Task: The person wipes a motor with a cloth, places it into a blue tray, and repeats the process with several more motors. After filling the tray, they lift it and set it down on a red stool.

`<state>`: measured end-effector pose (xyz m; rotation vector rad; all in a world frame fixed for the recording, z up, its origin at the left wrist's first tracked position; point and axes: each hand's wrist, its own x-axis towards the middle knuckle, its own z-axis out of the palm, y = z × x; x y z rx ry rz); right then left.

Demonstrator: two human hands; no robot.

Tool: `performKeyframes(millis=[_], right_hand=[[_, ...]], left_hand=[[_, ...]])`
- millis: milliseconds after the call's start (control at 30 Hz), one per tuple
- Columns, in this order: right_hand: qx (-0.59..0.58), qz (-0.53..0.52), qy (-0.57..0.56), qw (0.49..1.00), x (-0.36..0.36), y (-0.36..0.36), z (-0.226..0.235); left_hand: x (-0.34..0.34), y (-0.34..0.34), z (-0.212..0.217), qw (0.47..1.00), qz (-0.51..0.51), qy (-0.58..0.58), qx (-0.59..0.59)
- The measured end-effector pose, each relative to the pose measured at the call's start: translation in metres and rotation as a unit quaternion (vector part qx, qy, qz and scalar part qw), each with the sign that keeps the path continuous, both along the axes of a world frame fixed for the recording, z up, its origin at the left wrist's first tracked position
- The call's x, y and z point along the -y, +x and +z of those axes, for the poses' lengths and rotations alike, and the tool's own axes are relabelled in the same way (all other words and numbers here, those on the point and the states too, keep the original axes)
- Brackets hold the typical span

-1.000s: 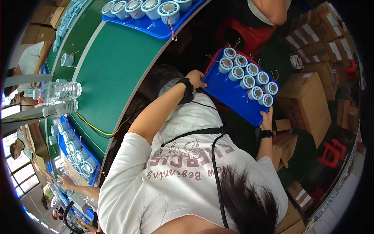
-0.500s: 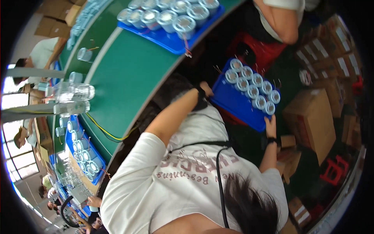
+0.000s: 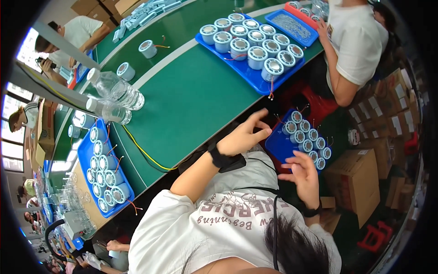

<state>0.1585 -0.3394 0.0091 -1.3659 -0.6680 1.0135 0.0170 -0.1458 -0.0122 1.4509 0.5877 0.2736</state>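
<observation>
My left hand (image 3: 245, 134) is in the air near the table edge, fingers apart and nothing in them. My right hand (image 3: 303, 177) is just in front of the low blue tray (image 3: 279, 145), open, with its fingers loosely bent. Rows of pale blue round motor-like parts (image 3: 307, 145) with thin wires stand on the far part of that tray. It rests below table height at my right; what bears it is mostly hidden. A fuller blue tray (image 3: 255, 77) of the same parts is on the green table, ahead of my left hand.
The green table (image 3: 182, 100) curves past my left. On it are clear plastic bottles (image 3: 119, 93), a yellow cable (image 3: 146, 157), another parts tray (image 3: 123, 182) and loose parts (image 3: 147, 49). A co-worker (image 3: 356, 50) sits at the far right. Cardboard boxes (image 3: 353, 182) and red stools (image 3: 376, 235) stand on the floor.
Both hands have let go of the low tray. My left hand has risen toward the table edge, and my right hand has drawn back. The view has turned, showing more of the table.
</observation>
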Motion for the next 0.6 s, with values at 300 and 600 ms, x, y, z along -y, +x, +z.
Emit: performKeyframes(millis=[300, 600], right_hand=[[-0.256, 0.439, 0.127, 0.852, -0.194, -0.140, 0.127], [0.421, 0.250, -0.007, 0.872, -0.430, -0.058, 0.022]], left_hand=[[0.012, -0.098, 0.000, 0.994, 0.064, -0.009, 0.087], [0.023, -0.155, 0.016, 0.965, 0.231, -0.065, 0.105]])
